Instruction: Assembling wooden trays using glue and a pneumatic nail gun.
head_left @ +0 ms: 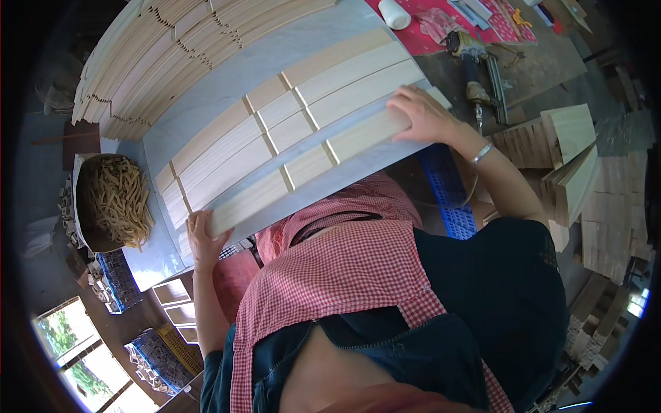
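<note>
A long pale wooden strip with two crosswise grooves lies nearest me on the grey-white tabletop. At its left end my left hand is closed round the wood. Toward the other end my right hand grips the same strip, thumb on the near side and fingers over the far side. Beyond a narrow gap, more grooved wooden strips lie side by side in rows, their grooves roughly lined up. My palms and the strip's underside are hidden.
A large stack of thin wooden slats stands at the far left. A box of tan bands sits by the table's left edge. To the right are a tool with a hose, a blue crate and stacked wooden pieces.
</note>
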`<state>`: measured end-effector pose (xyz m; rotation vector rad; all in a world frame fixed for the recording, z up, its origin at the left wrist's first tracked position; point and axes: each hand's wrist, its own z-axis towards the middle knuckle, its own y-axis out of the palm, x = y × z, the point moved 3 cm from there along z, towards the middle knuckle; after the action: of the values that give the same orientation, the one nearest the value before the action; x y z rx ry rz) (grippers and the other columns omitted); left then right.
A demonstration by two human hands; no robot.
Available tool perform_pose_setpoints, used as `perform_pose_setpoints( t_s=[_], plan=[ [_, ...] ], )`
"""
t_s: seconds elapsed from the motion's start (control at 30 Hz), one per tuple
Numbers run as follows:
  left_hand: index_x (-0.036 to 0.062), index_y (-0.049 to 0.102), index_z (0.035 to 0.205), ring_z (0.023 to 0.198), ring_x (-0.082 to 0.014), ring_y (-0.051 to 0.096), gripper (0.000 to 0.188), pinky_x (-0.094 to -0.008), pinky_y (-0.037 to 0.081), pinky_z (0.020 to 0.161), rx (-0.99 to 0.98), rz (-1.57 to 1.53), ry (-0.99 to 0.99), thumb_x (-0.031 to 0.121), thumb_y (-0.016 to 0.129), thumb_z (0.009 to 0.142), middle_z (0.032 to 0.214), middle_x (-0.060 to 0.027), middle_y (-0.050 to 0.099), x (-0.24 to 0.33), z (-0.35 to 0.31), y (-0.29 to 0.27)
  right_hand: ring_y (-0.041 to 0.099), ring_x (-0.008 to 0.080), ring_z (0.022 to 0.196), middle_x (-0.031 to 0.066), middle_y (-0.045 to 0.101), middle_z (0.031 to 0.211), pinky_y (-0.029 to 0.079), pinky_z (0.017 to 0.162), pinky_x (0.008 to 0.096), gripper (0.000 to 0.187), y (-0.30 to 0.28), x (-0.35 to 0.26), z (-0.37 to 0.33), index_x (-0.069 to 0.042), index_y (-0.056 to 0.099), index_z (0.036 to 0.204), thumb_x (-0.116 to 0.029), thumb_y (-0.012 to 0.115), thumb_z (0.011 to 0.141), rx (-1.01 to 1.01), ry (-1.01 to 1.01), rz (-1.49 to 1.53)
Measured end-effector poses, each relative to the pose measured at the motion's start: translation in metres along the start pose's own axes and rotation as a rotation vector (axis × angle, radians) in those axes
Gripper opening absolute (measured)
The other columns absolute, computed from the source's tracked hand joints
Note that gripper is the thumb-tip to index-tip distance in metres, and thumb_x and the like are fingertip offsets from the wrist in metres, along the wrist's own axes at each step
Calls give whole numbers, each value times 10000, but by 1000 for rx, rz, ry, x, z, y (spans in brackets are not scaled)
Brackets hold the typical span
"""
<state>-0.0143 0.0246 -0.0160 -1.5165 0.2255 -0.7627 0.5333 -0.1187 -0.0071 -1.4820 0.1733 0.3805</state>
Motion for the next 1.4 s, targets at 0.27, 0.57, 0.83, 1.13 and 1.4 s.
perform_pose_setpoints(
  t_s=[0.27, 0.57, 0.83, 1.13, 1.4],
  plan=[
    [86, 630, 1212, 1135, -335, 534, 592, -464, 472, 980, 93, -90, -55, 161, 875, 678, 1205, -120, 556, 2, -38, 1, 529, 306, 1094, 96, 572, 1147, 437, 990, 415, 509, -4, -13, -30, -74, 579, 1129, -165, 820, 689, 92, 51, 105],
    [128, 584, 1320, 1224, -331, 509, 697, -484, 448, 1019, 116, -53, -23, 250, 876, 699, 1367, -112, 515, -24, -67, 29, 543, 304, 1116, 107, 596, 1222, 435, 990, 419, 513, 3, -7, -57, -41, 601, 1222, -174, 775, 758, 255, 69, -12],
    [159, 501, 1426, 1328, -382, 469, 800, -508, 418, 1074, 309, 352, -270, 546, 793, 790, 1436, -155, 507, -47, -82, 31, 586, 334, 1097, 137, 621, 1258, 467, 970, 425, 449, 14, 35, -69, -29, 601, 1259, -140, 704, 837, 675, 306, -33],
    [39, 419, 1495, 1383, -453, 431, 938, -537, 393, 1113, 308, 145, -655, 636, 716, 835, 1526, -229, 428, -104, -82, 31, 625, 356, 1052, 161, 674, 1195, 494, 950, 412, 426, 25, 41, -70, -3, 597, 1262, -72, 669, 847, 691, 462, 36],
    [-5, 447, 1473, 1357, -457, 468, 892, -542, 416, 1093, 311, 101, -661, 592, 706, 864, 1531, -236, 429, -75, -60, 25, 645, 357, 1014, 163, 699, 1143, 500, 943, 410, 396, 30, 37, -68, 0, 615, 1233, -60, 666, 845, 774, 539, 14]
  ],
)
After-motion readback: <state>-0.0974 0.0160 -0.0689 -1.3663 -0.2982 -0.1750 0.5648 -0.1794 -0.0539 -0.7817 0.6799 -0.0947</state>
